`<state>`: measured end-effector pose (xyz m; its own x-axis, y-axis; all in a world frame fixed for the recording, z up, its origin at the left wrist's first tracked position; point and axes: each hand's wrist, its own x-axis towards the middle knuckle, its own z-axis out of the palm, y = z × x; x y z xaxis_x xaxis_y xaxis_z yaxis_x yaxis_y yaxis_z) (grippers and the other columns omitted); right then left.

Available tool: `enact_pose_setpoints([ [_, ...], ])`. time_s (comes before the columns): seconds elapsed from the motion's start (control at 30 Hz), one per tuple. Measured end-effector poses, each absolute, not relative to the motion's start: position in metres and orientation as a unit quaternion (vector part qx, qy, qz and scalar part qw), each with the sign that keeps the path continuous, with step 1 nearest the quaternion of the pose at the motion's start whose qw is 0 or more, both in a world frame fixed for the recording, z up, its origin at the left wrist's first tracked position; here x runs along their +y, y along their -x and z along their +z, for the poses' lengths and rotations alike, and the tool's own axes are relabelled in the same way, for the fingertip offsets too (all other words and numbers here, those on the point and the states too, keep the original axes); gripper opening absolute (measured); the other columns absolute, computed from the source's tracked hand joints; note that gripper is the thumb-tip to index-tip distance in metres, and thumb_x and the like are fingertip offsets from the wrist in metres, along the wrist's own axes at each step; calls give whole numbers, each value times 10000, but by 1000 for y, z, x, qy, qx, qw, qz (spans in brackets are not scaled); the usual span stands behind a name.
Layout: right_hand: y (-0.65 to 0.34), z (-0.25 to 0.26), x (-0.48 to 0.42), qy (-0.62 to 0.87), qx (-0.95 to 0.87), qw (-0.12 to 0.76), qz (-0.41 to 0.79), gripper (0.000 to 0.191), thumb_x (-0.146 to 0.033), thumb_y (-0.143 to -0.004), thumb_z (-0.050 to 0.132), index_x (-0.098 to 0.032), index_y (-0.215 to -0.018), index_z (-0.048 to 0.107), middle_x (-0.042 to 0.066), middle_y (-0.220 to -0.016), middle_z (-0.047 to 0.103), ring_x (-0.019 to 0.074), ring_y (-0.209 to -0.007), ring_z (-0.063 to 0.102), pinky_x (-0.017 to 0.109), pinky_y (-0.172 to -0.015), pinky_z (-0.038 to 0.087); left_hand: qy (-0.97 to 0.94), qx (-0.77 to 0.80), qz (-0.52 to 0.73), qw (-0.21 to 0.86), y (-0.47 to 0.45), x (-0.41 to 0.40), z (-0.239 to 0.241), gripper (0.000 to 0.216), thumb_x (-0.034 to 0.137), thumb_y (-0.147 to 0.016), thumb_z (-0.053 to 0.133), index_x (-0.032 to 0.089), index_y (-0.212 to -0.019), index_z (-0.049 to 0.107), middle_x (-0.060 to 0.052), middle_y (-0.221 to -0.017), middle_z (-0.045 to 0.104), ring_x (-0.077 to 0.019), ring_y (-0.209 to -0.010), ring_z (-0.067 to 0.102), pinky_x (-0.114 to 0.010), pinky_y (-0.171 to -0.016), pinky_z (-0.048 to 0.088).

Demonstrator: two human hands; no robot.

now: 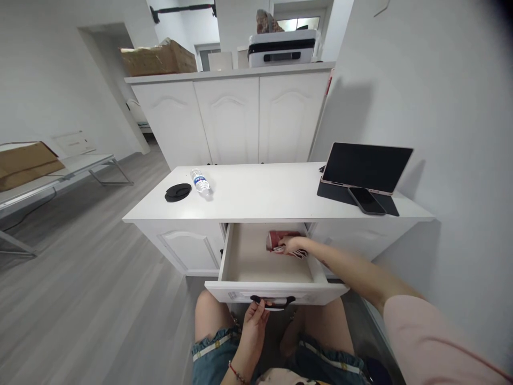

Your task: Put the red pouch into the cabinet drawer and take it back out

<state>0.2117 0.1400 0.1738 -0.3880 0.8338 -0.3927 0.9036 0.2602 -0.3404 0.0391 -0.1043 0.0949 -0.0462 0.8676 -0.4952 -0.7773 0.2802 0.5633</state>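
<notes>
A white drawer (pixel 256 291) is pulled out below the white countertop. My left hand (pixel 256 316) is closed on the left part of its black handle (pixel 286 302). My right hand (pixel 288 245) reaches inside, at the drawer's back right, with its fingers closed on a folded red cloth (pixel 276 239). Striped, pale-edged folds of the cloth stick out under the hand. The fingertips are partly hidden against the cloth. To the left of the cloth, the drawer's bare beige bottom (pixel 248 256) shows.
On the countertop (pixel 260 190) lie a plastic water bottle (pixel 201 183), a black round object (pixel 178 192), a propped tablet (pixel 366 167) and a phone (pixel 366 201). A tall white cabinet (pixel 228 117) stands behind. A wall (pixel 460 133) bounds the right side.
</notes>
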Motion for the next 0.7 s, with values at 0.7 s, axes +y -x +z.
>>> enact_pose_setpoints([
  [0.7,-162,162,82,-326,801,375,-335,434,-186,-535,729,-193,-969,736,-11,-750,688,219,-758,649,293,-690,493,-62,393,596,698,-39,-104,103,282,328,-556,866,162,-650,659,-19,-739,691,-129,-753,611,-256,-760,428],
])
